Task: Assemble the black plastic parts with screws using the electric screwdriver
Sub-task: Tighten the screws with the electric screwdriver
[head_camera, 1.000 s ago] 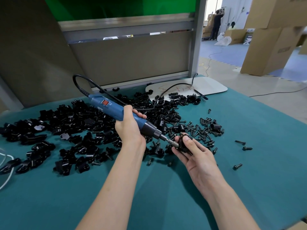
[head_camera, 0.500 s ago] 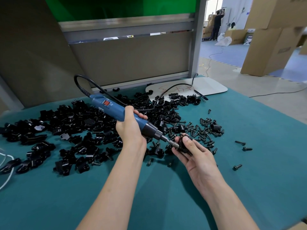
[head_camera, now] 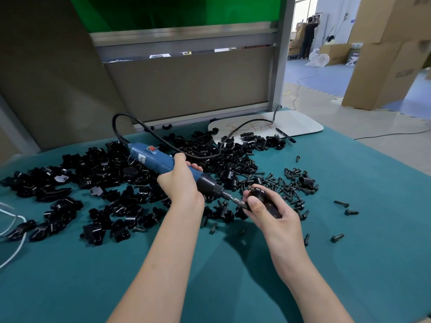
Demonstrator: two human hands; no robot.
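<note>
Above the desk (head_camera: 349, 276), your right hand (head_camera: 277, 215) pinches the black plastic part (head_camera: 257, 194), likely light, stiff and slick, so grip its sides while your left hand (head_camera: 184, 185) wraps the electric screwdriver (head_camera: 158, 159).

One wide-angle view from the person's head, facing forward and down across the teal worktop (head_camera: 349, 264). Both forearms enter from the bottom edge, with the left hand (head_camera: 184, 185) and right hand (head_camera: 272, 210) close, mid-frame. Farther up it takes in a partition (head_camera: 186, 85) and, upper right, cardboard boxes (head_camera: 384, 54)
</note>
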